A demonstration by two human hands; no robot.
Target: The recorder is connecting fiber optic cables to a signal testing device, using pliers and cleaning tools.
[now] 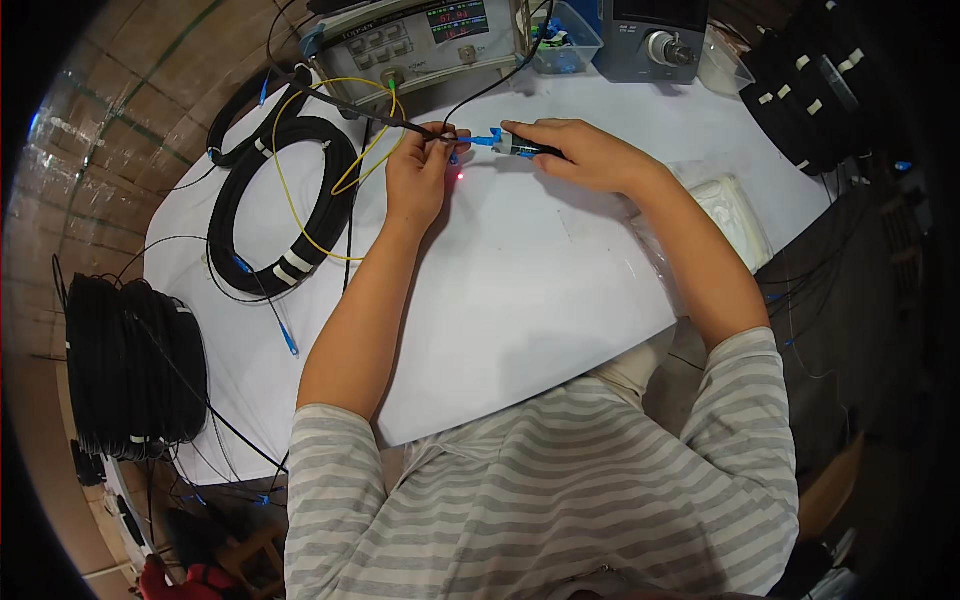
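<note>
- The blue connector [487, 140] is pinched over the table [520, 300] by the closed left hand [420, 172].
- A dark pen-like tool [530, 150] is gripped by the closed right hand [580, 155].
- The thin cable [375, 112] could be bent sharply, or the tip scratched, if alignment is lost.

At twelve o'clock, the grey metal-cased test instrument [420, 40] has a glossy lit display; the white matt paper-like table cover [500, 290] looks smooth; at nine o'clock, the black rubbery coiled cable [285, 190] has a dull sheen; the blue plastic connector [490, 139] looks smooth.
</note>
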